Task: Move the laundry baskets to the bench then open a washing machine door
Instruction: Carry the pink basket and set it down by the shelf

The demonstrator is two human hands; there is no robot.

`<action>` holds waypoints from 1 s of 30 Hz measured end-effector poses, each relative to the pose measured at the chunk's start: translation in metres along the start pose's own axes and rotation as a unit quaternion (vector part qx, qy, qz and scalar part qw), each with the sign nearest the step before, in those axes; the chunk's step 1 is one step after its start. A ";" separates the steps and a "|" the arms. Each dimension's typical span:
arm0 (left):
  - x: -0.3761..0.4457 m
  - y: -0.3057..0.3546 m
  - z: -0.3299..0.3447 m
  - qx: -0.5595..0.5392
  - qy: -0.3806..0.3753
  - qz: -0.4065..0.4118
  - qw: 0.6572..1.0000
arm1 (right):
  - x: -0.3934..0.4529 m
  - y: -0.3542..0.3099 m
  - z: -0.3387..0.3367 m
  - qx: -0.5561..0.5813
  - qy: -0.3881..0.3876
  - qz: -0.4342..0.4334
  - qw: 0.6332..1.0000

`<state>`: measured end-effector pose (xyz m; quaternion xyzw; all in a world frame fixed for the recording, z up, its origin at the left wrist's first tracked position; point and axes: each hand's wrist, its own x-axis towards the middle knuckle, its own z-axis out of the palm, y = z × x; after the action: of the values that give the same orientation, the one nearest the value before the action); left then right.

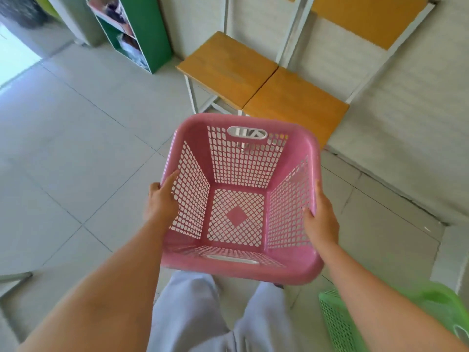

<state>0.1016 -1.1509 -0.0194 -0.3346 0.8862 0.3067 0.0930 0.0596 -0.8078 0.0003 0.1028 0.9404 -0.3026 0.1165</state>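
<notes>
From the head view, we carry the empty pink laundry basket [241, 199] above the tiled floor, just short of the wooden bench [256, 85]. Our left hand [161, 203] grips the basket's left rim, thumb lying along the top; our right hand [321, 219] clamps the right rim, fingers wrapped beneath. We judge it best to keep it level and set it squarely on the bench seat, away from its near edge. A green laundry basket [337, 323] waits on the floor behind the pink one, beside our right arm.

floor [76, 148]: green basket [337, 323], green shelf [142, 34] | bench [266, 90]: bare
</notes>
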 end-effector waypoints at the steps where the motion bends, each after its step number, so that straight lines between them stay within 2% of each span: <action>1: 0.012 -0.012 -0.015 -0.004 0.004 -0.011 1.000 | 0.005 -0.022 0.012 -0.002 -0.004 -0.011 1.000; 13: 0.150 -0.109 -0.167 -0.056 0.075 -0.093 0.991 | 0.068 -0.236 0.140 -0.005 -0.049 -0.095 0.994; 26: 0.368 -0.099 -0.267 -0.044 0.069 -0.098 0.992 | 0.216 -0.409 0.226 -0.034 -0.080 -0.136 0.987; 30: 0.432 -0.102 -0.295 -0.032 0.053 -0.100 0.993 | 0.251 -0.458 0.249 -0.036 -0.083 -0.115 0.989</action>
<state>-0.1481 -1.6213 0.0064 -0.4404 0.8417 0.3054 0.0652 -0.2611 -1.2896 -0.0175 -0.0354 0.9434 -0.2873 0.1618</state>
